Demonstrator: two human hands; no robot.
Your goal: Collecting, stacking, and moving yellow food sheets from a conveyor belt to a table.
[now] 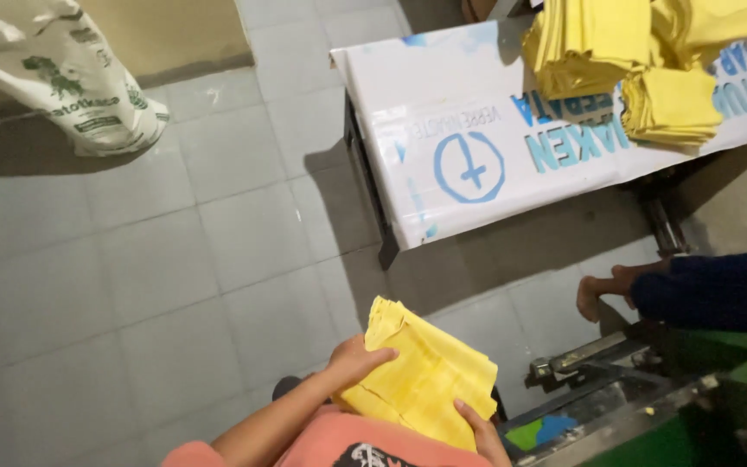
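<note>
Near the bottom of the view, both hands hold a folded bundle of yellow cloth (425, 376) above the grey tiled floor (175, 259). The left hand (358, 359) lies on the bundle's left edge with the fingers curled over the top face and the thumb hidden below, clamping the layers. The right hand (482, 432) grips the near right corner; only a few fingers show, closed against the cloth, and the rest is cut off by the frame edge.

The bundle looks light and soft: many thin layers stacked, edges a little uneven, one corner lifting at the far end. It would likely sag or fan open if held by one corner, so a grip across opposite edges, pressing the layers together, seems the surer hold.

On the far right stands a table covered with a white printed sheet (477, 147), bearing more piles of yellow cloth (641, 69), partly cut off at the top. A white printed sack (62, 78) lies on the far left. At the right, another person's foot (603, 294) and dark blue trouser leg (711, 290) show beside a green machine (693, 389), whose kind is hard to make out. How many pieces the held bundle contains cannot be told.
</note>
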